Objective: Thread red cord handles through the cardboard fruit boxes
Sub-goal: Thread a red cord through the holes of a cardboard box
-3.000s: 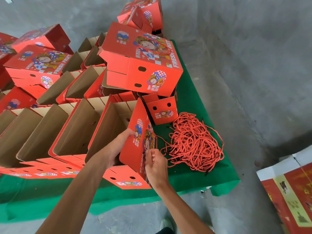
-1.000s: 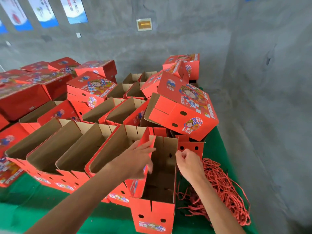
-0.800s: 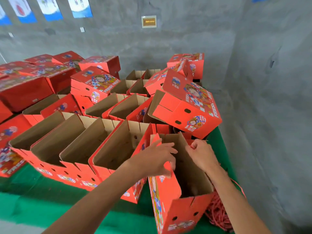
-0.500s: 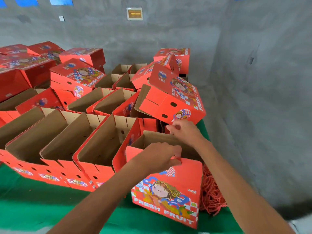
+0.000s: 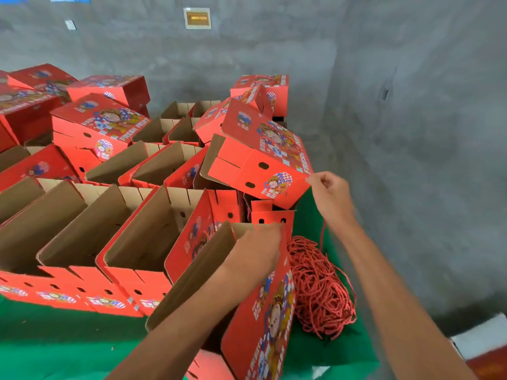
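Left hand (image 5: 255, 252) at six o'clock, fingers curled over the top edge of the nearest open fruit box (image 5: 247, 311), brown inside, contents hidden by the arm. Right hand (image 5: 330, 197) at three o'clock, raised, fingers pinching a red cord (image 5: 321, 234) hanging down toward the tangled cord pile (image 5: 321, 292) on green cloth (image 5: 55, 333) at five o'clock. Row of open boxes (image 5: 90, 231) at nine o'clock, interiors bare cardboard. Tilted closed box (image 5: 260, 163) at twelve.
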Demonstrator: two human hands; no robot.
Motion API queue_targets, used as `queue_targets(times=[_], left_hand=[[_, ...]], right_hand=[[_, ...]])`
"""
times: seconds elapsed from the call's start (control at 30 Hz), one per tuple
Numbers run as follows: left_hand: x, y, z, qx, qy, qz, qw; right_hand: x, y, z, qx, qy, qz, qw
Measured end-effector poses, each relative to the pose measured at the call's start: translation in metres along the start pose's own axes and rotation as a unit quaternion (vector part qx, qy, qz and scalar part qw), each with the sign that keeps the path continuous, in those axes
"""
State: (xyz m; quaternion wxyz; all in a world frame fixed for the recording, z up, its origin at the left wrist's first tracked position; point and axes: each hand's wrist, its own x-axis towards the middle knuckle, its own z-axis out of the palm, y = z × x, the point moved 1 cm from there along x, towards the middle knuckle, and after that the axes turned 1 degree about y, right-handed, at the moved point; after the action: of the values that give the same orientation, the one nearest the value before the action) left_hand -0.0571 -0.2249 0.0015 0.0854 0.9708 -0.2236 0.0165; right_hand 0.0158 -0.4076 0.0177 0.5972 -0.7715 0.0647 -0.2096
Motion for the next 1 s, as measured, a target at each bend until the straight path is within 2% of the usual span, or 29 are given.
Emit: queue_targets(times=[0.13,0.3,0.37,0.47,0.57,0.67,0.73,0.9,1.0], left_hand=[[0.011,-0.014,0.006,0.036,-0.002,-0.042,0.998],[0.019,-0.038,0.023,-0.087,0.021,-0.106,0.990],[0.022,-0.046,0.030,-0.147,0.019,-0.130,0.980],[0.024,-0.051,0.038,-0.271,-0.039,-0.197,0.942],[0.020,-0.050,0.044,-0.406,-0.139,-0.257,0.866],[0.014,-0.054,0.048,-0.475,-0.161,-0.317,0.805],[0.013,-0.058,0.049,-0.501,-0.155,-0.337,0.782],[0.008,-0.061,0.051,-0.545,-0.176,-0.361,0.736],[0.008,-0.059,0.051,-0.546,-0.195,-0.361,0.731]], right_hand=[[-0.020,0.013,0.000,-0.004,-0.021,-0.018,1.000],[-0.049,0.052,0.017,0.083,-0.127,0.133,0.979],[-0.060,0.068,0.024,0.072,-0.155,0.167,0.971],[-0.076,0.090,0.032,0.043,-0.170,0.200,0.964],[-0.092,0.109,0.035,0.081,-0.142,0.255,0.953],[-0.106,0.119,0.037,0.094,-0.126,0.262,0.952],[-0.117,0.126,0.038,0.070,-0.113,0.246,0.960],[-0.151,0.149,0.040,0.220,-0.118,0.303,0.920],[-0.158,0.158,0.041,0.243,-0.101,0.300,0.917]])
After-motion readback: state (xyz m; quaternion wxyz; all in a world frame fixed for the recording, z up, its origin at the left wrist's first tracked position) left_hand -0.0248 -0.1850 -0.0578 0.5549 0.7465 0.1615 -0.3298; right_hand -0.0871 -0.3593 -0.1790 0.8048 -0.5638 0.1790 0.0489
